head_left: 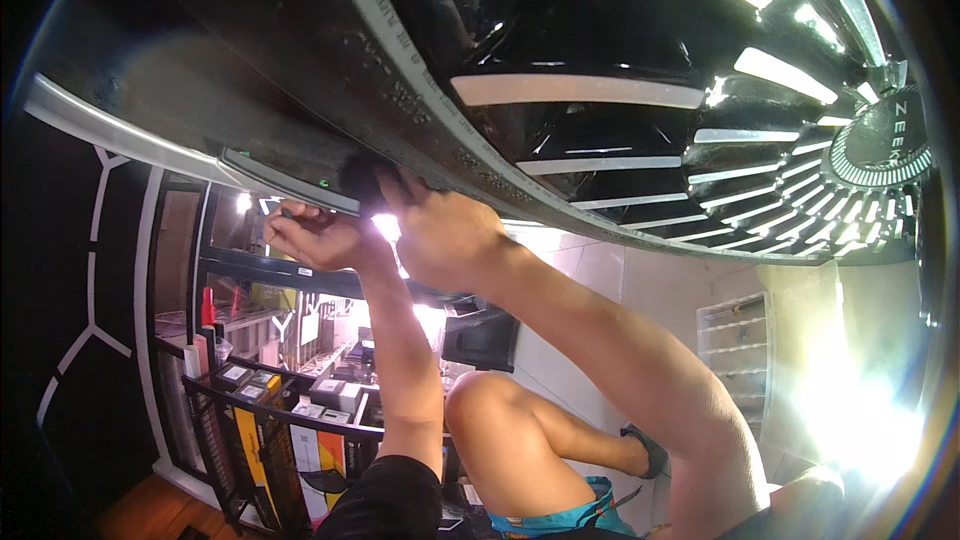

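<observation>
Basically, both hands are up at a narrow dark strip (288,186), which runs along the lower edge of a dark curved surface (200,90) at upper left, next to the tyre sidewall (440,115). Left hand (318,237): just below the strip, fingers curled, thumb near fingertips; can't tell whether it grips anything. Right hand (448,238): near the strip's right end, fingers reaching up into shadow; contact and grasp can't be told. Bright glare (385,227) between the hands. Spoked wheel (610,90) fills upper right, pale inserts on black. Below left: black rack (215,410) with boxes (340,395). Bent bare knee (480,400), teal shorts (565,518) under the forearms. Strong light (865,430) lower right.
</observation>
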Motion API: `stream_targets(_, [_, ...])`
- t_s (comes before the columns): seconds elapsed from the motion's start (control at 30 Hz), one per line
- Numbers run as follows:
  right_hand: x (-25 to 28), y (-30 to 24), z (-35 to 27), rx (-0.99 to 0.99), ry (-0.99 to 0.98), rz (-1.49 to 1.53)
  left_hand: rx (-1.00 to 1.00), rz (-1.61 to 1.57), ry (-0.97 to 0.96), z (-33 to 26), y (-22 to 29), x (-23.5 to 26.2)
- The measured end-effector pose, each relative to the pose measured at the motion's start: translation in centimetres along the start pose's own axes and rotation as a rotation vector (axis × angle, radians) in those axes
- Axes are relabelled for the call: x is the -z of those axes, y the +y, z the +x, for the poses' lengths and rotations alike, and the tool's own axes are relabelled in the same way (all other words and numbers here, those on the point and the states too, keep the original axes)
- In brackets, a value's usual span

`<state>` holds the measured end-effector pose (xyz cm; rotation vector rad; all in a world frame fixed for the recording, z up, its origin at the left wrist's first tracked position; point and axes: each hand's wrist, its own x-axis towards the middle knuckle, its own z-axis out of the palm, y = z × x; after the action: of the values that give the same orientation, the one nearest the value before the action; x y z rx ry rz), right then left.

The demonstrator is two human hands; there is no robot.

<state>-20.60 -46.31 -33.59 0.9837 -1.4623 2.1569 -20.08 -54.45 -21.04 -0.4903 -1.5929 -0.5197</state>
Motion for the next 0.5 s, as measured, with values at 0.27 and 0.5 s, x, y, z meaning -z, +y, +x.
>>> stream_targets(0.27, [1.3,-1.5,-6.0,-0.298,0.212,0.338,0.346,-0.151,-0.124,-6.1,4.9,2.6])
stream_targets(0.5, [3.2,-0.3,-6.9,-0.215,0.209,0.643,0.731,-0.486,-0.364,-9.6,6.3,3.6])
